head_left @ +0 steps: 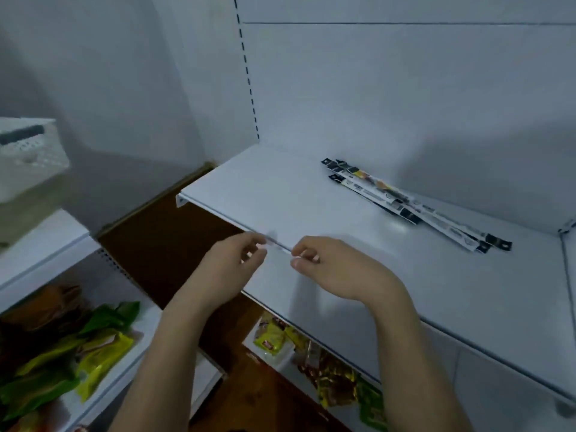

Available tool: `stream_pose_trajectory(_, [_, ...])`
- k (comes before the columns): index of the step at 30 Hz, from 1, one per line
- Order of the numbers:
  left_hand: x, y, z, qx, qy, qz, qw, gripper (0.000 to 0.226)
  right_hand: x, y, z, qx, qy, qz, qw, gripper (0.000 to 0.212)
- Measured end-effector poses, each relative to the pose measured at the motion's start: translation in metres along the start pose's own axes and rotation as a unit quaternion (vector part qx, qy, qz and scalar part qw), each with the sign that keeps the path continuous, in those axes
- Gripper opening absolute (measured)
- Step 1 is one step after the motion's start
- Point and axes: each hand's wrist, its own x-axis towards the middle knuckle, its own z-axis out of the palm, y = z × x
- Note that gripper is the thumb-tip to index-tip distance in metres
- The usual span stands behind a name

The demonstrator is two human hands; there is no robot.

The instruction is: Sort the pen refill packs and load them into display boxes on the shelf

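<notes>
Both hands are raised together over the front lip of the white shelf (311, 188), fingers curled in toward one another. The left hand (232, 265) and the right hand (324, 266) seem to pinch the two ends of something very thin and pale stretched between them, perhaps a clear strip or a single slim refill, but it is blurred and I cannot tell what it is. Beyond the right hand, further back and off to its right, a small bundle of pen refill packs (414, 204) lies flat on the shelf, long narrow sleeves overlapping at slightly different angles, well apart from either hand. I see no display box anywhere on the shelf. Out past the left hand, high and to its left, stands a white perforated basket (31, 157), and below both hands lower shelves hold green and yellow packets (103, 360). By my reckoning the sorting has scarcely begun. The next move probably calls for settling whatever is pinched, then reaching forward and to the right for the packs, gathering them square so they slide into a box.
</notes>
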Motion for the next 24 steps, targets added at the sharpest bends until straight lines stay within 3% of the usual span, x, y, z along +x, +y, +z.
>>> stream_pose_trajectory(3, [0.045,0.028,0.001,-0.066,0.031,0.104,0.992,0.014,0.008,0.017,-0.021,0.024,0.070,0.008,0.997,0.021])
stream_pose_trajectory(5, [0.082,0.033,0.011,-0.071,0.032,0.160,0.984,0.017,0.016,0.036,-0.034,0.019,0.158,0.026,0.987,0.015])
stream_pose_trajectory(10, [0.154,0.042,0.059,-0.053,-0.009,0.294,0.954,0.020,0.022,0.084,-0.042,0.054,0.351,0.106,0.929,0.013])
stream_pose_trajectory(14, [0.210,0.057,0.087,-0.036,0.017,0.405,0.913,0.028,0.035,0.103,-0.033,0.017,0.459,0.130,0.879,0.018])
stream_pose_trajectory(18, [0.249,0.073,0.110,-0.006,0.031,0.462,0.886,0.034,0.042,0.110,-0.027,-0.037,0.517,0.146,0.843,0.018])
stream_pose_trajectory(21, [0.255,0.071,0.126,0.025,-0.007,0.445,0.895,0.044,0.039,0.113,-0.029,-0.070,0.562,0.192,0.801,0.013])
stream_pose_trajectory(24, [0.262,0.067,0.129,-0.010,0.005,0.442,0.897,0.031,0.045,0.112,-0.027,-0.101,0.568,0.207,0.790,0.011])
